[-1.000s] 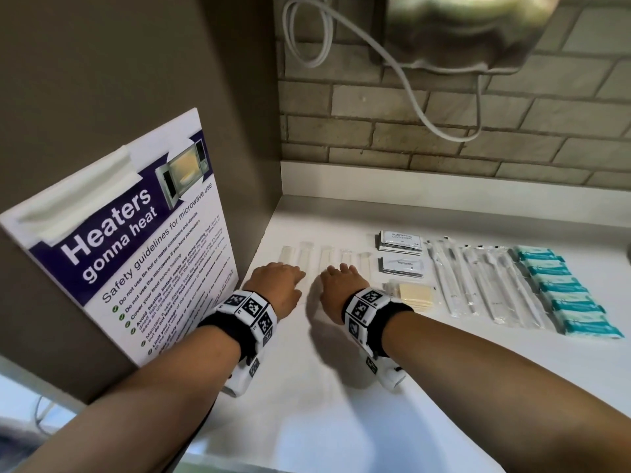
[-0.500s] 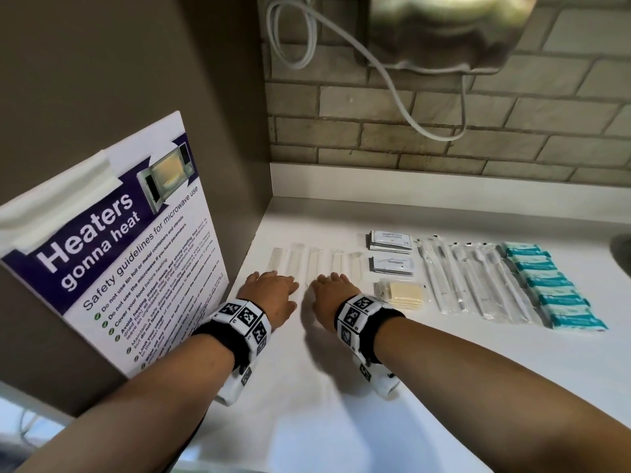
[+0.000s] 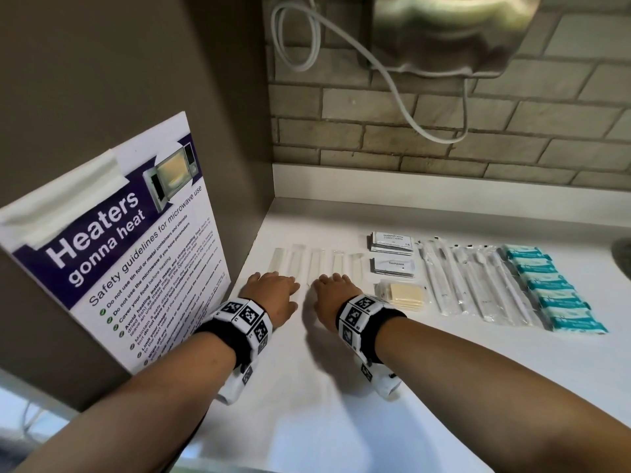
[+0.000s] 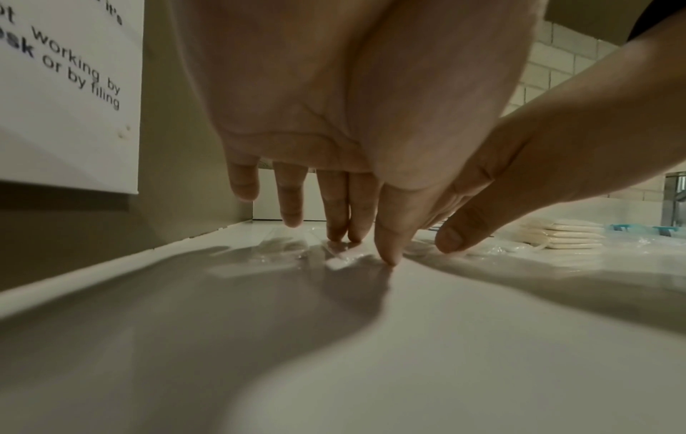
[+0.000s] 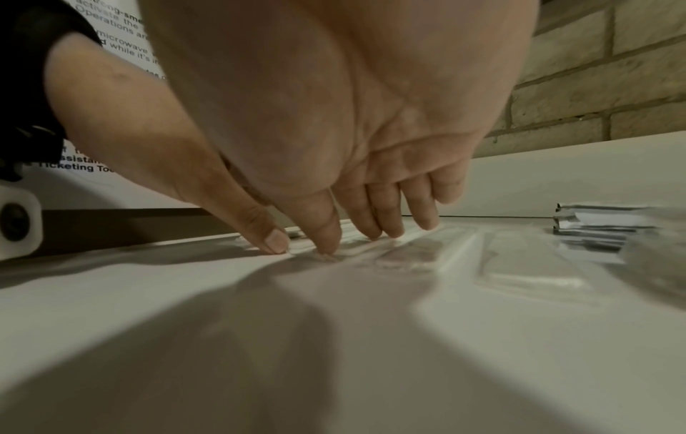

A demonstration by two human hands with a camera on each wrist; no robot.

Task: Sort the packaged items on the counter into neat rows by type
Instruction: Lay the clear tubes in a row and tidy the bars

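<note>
Pressed flat, fingers spread, onto clear sachets (image 3: 316, 264) at 11 o'clock; drawn slightly nearer, row nearly straightened.

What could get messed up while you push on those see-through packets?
The clear, slippery plastic packets might skid crooked under the straight fingers of the left hand and right hand. The rightmost one lies close to the stack of pale yellow squares, so a sideways push could nudge that stack askew.
</note>
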